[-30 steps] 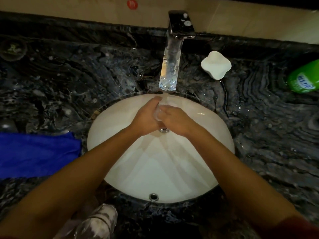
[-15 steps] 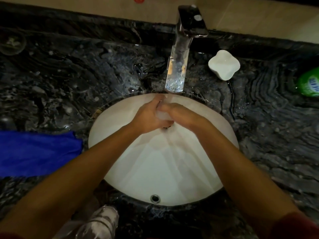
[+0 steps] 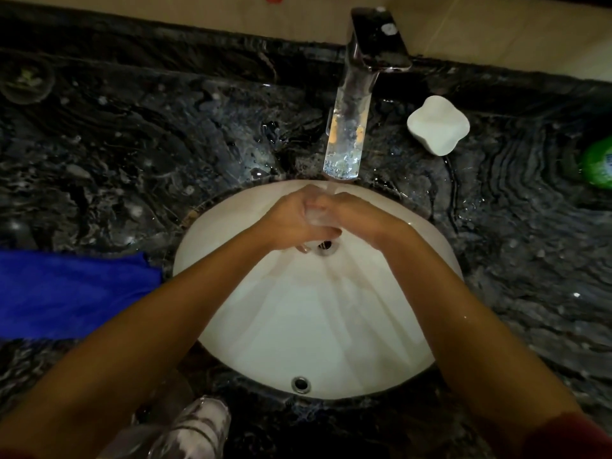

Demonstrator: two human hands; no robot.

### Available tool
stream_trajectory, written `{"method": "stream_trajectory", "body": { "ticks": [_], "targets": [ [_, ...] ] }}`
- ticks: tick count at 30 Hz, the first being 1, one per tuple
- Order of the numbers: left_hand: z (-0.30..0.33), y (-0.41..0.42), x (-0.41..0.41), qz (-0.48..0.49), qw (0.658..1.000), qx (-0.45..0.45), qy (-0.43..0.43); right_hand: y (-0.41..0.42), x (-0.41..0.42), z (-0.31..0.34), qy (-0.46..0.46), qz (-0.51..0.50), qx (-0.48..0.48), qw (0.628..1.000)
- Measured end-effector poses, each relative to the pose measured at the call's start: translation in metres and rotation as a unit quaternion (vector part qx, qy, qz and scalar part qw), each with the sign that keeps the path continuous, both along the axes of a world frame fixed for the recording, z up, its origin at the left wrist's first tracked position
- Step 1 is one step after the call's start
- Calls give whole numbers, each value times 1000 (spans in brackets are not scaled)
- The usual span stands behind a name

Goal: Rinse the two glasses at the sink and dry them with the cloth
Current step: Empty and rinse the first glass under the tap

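Over the white sink basin [image 3: 318,326], my left hand [image 3: 291,223] and my right hand [image 3: 351,215] both clasp a small clear glass [image 3: 316,217], mostly hidden between the fingers. Water runs from the chrome faucet [image 3: 351,127] onto the glass and hands. A second clear glass [image 3: 195,429] lies on the dark counter at the near edge, under my left forearm. A blue cloth [image 3: 73,293] lies flat on the counter left of the basin.
A white soap dish [image 3: 437,124] sits right of the faucet. A green bottle [image 3: 597,162] lies at the right edge. The dark marble counter [image 3: 132,154] is wet around the faucet. The drain [image 3: 326,246] is just below my hands.
My hands have shifted slightly on the glass under the stream, the left hand wrapping further around it. The view has drifted a little; the other objects stay put.
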State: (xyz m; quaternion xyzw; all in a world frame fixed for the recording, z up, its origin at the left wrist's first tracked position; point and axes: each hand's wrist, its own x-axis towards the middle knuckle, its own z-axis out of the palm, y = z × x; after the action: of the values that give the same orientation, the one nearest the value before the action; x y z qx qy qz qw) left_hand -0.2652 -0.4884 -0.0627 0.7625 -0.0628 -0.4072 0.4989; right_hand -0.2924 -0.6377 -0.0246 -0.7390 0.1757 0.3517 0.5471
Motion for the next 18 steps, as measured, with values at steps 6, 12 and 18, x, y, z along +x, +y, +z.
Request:
{"method": "stream_trajectory", "body": {
  "ticks": [6,12,18],
  "targets": [
    [1,-5,0,5,998,-63,28,-6,4,-5,-37,-53,1,998],
    [-3,-10,1,156,933,-202,254,24,-23,-22,-132,-310,-59,940],
    [-25,-20,-19,266,921,-167,230,73,-47,-35,-204,-306,-175,913]
  ]
}}
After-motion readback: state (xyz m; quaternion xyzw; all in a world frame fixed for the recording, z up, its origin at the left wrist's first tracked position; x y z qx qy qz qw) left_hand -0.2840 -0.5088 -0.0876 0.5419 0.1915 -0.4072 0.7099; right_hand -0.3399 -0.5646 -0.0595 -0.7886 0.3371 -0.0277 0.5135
